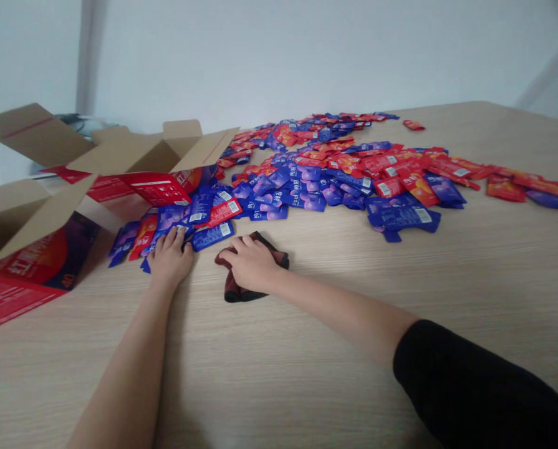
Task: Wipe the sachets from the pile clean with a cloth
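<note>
My left hand [170, 257] lies palm down at the front edge of the heap, its fingers apart over blue sachets [171, 216]. Right beside it rests another blue sachet [213, 236] with a white barcode label. To the right, my right hand [254, 264] grips a folded brown cloth [234, 282] with dark edging, pressed against the table. Part of the cloth is hidden under my fingers and palm. Red sachets [222, 212] lie among the blue ones just beyond my hands.
Two open cardboard boxes stand at the left, a near red box [30, 268] and a farther box [152, 184], flaps raised. Many red and blue sachets [302, 181] spread across the wooden table [335, 349] toward the back and right. A white wall [307, 56] rises behind.
</note>
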A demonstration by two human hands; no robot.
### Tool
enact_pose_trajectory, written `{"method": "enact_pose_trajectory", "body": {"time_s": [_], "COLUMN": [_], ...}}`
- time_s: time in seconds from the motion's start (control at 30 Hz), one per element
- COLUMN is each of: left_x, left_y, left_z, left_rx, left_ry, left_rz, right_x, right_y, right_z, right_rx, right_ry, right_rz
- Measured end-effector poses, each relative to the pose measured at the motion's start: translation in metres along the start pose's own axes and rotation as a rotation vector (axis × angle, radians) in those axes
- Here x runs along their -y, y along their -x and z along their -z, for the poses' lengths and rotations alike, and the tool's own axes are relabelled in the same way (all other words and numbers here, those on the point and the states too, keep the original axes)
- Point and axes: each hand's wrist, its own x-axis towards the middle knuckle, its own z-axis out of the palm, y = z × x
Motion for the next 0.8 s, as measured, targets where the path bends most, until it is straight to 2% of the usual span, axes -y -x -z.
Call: {"method": "enact_pose_trajectory", "body": {"time_s": [0.17, 0.27, 0.33, 0.43, 0.53, 0.6, 0.7, 0.8], "left_x": [-0.01, -0.034, -0.065, -0.131, -0.204, -0.243, -0.279, -0.291], "left_y": [0.004, 0.003, -0.003, -0.02, -0.037, -0.045, -0.051, -0.049], "left_z": [0.009, 0.016, 0.017, 0.013, 0.001, -0.01, -0.024, -0.031], "left_rx": [-0.114, -0.165, -0.137, -0.053, 0.02, 0.065, 0.104, 0.085], "left_ry": [0.033, 0.049, 0.068, 0.087, 0.081, 0.048, -0.014, -0.064], "left_rz": [-0.04, -0.139, -0.256, -0.466, -0.638, -0.695, -0.715, -0.718], "right_x": [-0.017, -0.037, -0.055, -0.084, -0.102, -0.107, -0.108, -0.108], "right_y": [0.032, 0.071, 0.102, 0.149, 0.184, 0.197, 0.203, 0.202], "right_z": [0.032, 0.063, 0.083, 0.106, 0.117, 0.119, 0.119, 0.121], "right_rx": [0.013, 0.051, 0.083, 0.094, 0.036, -0.014, -0.051, -0.049], "right_ry": [-0.033, -0.136, -0.187, -0.198, -0.157, -0.123, -0.101, -0.091], "right_rz": [-0.022, -0.084, -0.136, -0.201, -0.216, -0.213, -0.214, -0.202]}}
